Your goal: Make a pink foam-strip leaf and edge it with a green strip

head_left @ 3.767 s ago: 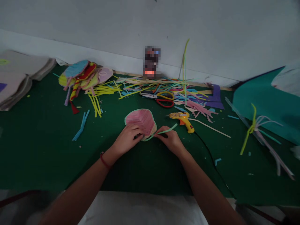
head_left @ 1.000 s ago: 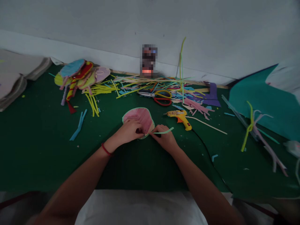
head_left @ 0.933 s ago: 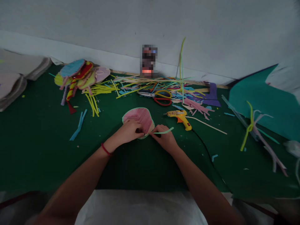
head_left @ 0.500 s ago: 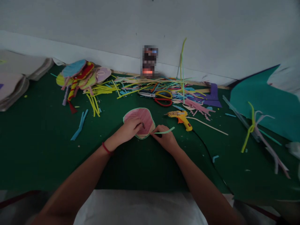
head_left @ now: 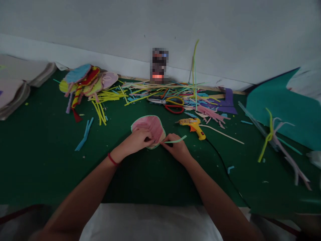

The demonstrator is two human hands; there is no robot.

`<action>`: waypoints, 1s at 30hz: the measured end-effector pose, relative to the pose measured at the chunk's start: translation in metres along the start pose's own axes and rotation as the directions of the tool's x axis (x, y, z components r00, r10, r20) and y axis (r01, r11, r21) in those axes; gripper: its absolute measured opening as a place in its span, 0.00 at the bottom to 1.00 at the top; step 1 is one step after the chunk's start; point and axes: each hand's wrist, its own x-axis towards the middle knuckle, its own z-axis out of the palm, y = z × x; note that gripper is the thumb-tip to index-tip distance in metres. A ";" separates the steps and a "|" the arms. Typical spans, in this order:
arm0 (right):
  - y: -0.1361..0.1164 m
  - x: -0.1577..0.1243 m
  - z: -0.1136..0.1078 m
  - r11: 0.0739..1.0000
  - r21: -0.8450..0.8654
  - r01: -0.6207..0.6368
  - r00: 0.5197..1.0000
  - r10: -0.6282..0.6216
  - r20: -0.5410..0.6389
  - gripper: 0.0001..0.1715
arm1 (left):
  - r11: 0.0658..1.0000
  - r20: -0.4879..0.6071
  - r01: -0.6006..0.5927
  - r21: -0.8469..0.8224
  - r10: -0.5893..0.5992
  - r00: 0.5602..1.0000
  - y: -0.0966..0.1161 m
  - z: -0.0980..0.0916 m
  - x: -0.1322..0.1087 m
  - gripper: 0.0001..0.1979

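Observation:
A rounded pink striped craft piece (head_left: 155, 125) with a pale green edging lies on the green tabletop in front of me. Over its lower left part rests my left hand (head_left: 139, 140), fingers curled and pressing on the piece near its lower edge. At the lower right rim, my right hand (head_left: 177, 147) pinches a pale green strip (head_left: 175, 141), which follows the rim there and has its free end sticking out to the right. The undersides of my fingers are hidden. Just right of the piece lies a yellow glue gun (head_left: 194, 125), nozzle pointing left.
Scissors (head_left: 174, 104) lie among many coloured strips (head_left: 140, 92) along the wall. Finished-looking colourful pieces (head_left: 80, 75) are piled at back left. A teal sheet (head_left: 283, 100) and twisted strips (head_left: 273, 140) occupy the right. The glue gun's black cord (head_left: 223, 160) runs to the front edge.
My left fingers have shifted slightly down on the pink piece, towards its lower edge. My right hand keeps its pinch on the pale green strip, almost unmoved.

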 end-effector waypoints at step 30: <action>0.002 0.001 0.001 0.999 0.049 -0.022 1.000 0.022 0.001 0.10 | 0.992 0.041 0.044 0.115 -0.049 0.998 0.007 -0.004 0.000 0.10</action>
